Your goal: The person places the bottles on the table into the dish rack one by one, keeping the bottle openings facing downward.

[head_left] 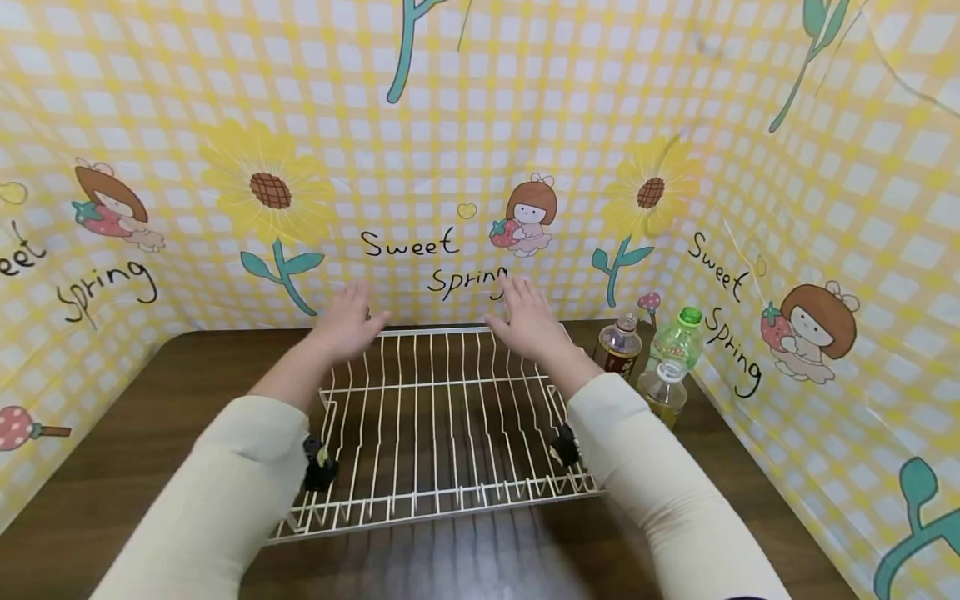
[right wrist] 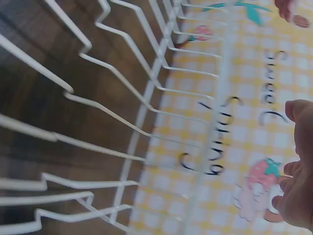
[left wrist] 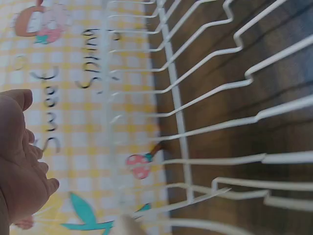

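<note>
Pale sleeves (head_left: pixel 243 471) stretch above the brown table (head_left: pixel 187 433); the white wire rack (head_left: pixel 432 385) sits mid-table. Left hand (head_left: pixel 347 323) and right hand (head_left: pixel 528 321) hover near the table's far edge — fingers together, thumbs apart, holding nothing — matched grips should best keep the rack level.

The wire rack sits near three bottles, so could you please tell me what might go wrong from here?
The right sleeve looks close to the bottles, so a sideways swing might knock one over. The black wrist devices could snag on the wire rack. Neither the left hand nor the right hand grips it, so an uneven grab might skew it.
</note>
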The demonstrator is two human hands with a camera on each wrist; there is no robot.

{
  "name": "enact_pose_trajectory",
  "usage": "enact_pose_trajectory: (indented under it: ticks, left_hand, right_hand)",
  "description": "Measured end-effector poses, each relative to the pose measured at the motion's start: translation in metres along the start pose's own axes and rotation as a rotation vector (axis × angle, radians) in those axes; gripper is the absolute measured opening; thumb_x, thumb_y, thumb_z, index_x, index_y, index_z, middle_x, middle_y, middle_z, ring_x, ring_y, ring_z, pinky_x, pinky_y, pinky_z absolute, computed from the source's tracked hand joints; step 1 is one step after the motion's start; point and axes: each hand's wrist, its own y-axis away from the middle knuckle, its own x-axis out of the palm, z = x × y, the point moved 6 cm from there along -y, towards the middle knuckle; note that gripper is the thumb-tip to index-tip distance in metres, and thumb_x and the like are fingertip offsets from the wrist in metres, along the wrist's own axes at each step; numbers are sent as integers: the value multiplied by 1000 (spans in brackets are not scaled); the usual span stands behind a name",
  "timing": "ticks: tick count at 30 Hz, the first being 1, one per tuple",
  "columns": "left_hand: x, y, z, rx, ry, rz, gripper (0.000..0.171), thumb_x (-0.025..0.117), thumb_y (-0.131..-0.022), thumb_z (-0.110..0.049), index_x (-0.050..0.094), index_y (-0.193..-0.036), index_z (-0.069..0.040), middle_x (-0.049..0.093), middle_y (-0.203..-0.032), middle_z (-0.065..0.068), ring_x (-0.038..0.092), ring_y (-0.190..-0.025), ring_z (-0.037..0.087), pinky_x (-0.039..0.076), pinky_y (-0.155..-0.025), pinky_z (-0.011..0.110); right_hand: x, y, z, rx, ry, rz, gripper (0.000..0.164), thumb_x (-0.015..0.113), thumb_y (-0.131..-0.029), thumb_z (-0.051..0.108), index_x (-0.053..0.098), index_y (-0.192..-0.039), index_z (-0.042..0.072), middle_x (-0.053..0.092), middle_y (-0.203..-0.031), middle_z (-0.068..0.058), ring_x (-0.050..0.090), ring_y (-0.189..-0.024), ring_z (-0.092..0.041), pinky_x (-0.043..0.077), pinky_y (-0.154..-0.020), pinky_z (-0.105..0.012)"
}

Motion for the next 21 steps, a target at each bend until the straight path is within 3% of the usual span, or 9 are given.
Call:
enact_pose_trajectory:
  ticks: [5,6,13,20,21]
  left_hand:
    - [-25,14,1,23,134,12,78,34,-105,-38,-8,-153,7,-14,-159,31,-8,-148,46,1,-120,59]
    - [-28,18,3,21,159,22,80,33,-105,-40,-13,-153,5,-19,-159,28,-14,-147,45,-2,-119,60]
    - [-45,41,14,53,262,29,85,37,-104,-46,-21,-153,-8,-28,-159,16,-21,-147,40,-2,-116,64]
    - [-50,67,36,26,255,21,90,42,-101,-51,-21,-154,-14,-24,-161,13,-3,-146,50,12,-113,68]
    - [-50,71,40,17,254,20,90,43,-101,-51,-21,-154,-15,-23,-161,14,0,-145,52,15,-112,69]
  right_hand:
    - [-29,14,-9,-10,-141,-59,75,50,-100,43,14,-159,14,18,-164,-15,11,-152,-33,12,-123,-50]
    - [-33,18,-12,-5,-173,-62,75,51,-99,43,14,-159,15,17,-164,-14,12,-152,-33,14,-122,-51]
    - [-53,43,-27,10,-324,-92,79,54,-98,47,11,-159,22,15,-164,-14,22,-148,-37,27,-115,-60]
    - [-70,70,-46,13,-370,-159,80,55,-96,49,12,-159,22,20,-163,-12,22,-148,-36,26,-115,-61]
    - [-72,74,-50,16,-375,-172,80,56,-96,47,13,-159,21,21,-163,-12,30,-144,-38,29,-113,-61]
